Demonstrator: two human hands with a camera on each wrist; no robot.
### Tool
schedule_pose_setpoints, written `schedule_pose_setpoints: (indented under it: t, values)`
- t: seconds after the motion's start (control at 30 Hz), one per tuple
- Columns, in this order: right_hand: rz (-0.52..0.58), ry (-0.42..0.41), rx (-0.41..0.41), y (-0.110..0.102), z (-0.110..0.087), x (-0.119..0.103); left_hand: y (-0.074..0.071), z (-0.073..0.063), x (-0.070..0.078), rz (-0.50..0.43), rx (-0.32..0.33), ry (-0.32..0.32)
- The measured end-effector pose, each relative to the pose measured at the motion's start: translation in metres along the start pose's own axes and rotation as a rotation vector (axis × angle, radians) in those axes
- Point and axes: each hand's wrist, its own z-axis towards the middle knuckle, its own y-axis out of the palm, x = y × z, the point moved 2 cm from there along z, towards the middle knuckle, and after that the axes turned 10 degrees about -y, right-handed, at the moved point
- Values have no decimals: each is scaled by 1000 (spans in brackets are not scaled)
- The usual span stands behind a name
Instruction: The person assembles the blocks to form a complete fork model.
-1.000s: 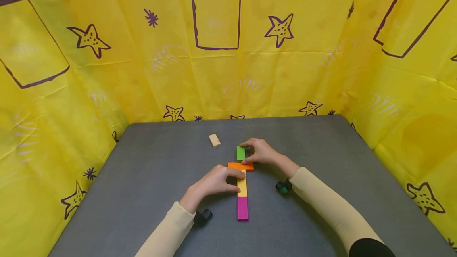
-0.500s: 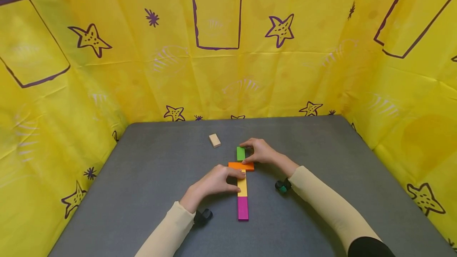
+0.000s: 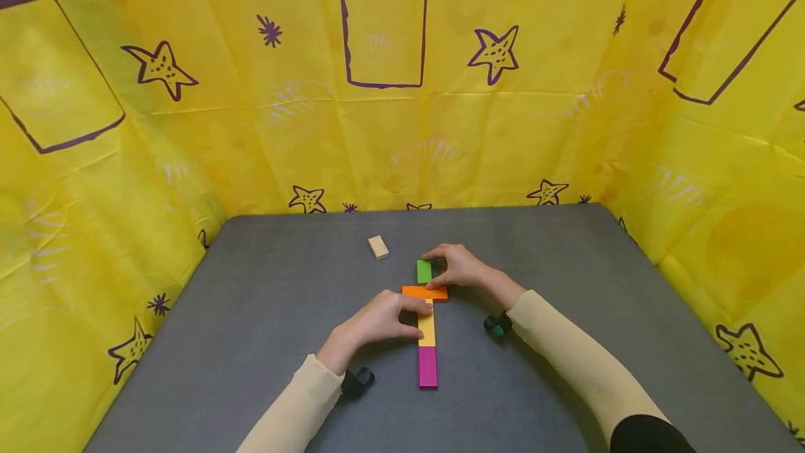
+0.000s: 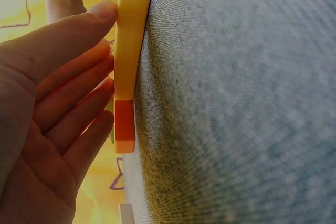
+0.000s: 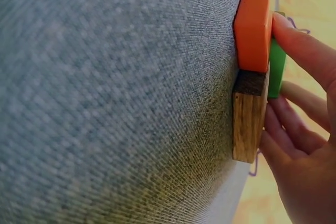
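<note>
A magenta block (image 3: 428, 368) and a yellow block (image 3: 427, 327) lie end to end, with an orange block (image 3: 415, 291) set crosswise at the far end. My left hand (image 3: 380, 317) rests thumb and fingertips on the yellow block, its fingers nearly straight in the left wrist view. Between the thumb and fingers of my right hand (image 3: 462, 268) a green block (image 3: 424, 271) is pinched by its ends. The right wrist view shows the green block (image 5: 277, 69) close over the orange block (image 5: 254, 30) and a dark brown wooden block (image 5: 249, 124), hidden in the head view.
Farther back on the grey tabletop (image 3: 283, 264) lies a pale wooden block (image 3: 378, 247) by itself. A yellow patterned cloth (image 3: 377, 145) hangs along the back and both sides. Each wrist wears a small dark camera, the right one (image 3: 498, 326) near the tabletop.
The green block has shifted very slightly toward the orange block in the head view. The right forearm has edged a little left; the left hand stays on the yellow block.
</note>
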Motion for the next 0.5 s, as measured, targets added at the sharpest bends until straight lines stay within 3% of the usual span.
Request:
schedule_pose_setpoints:
  t: [0.5]
  values:
    - [22,11,-51,1,4,7,1,0,-1,27,6,21]
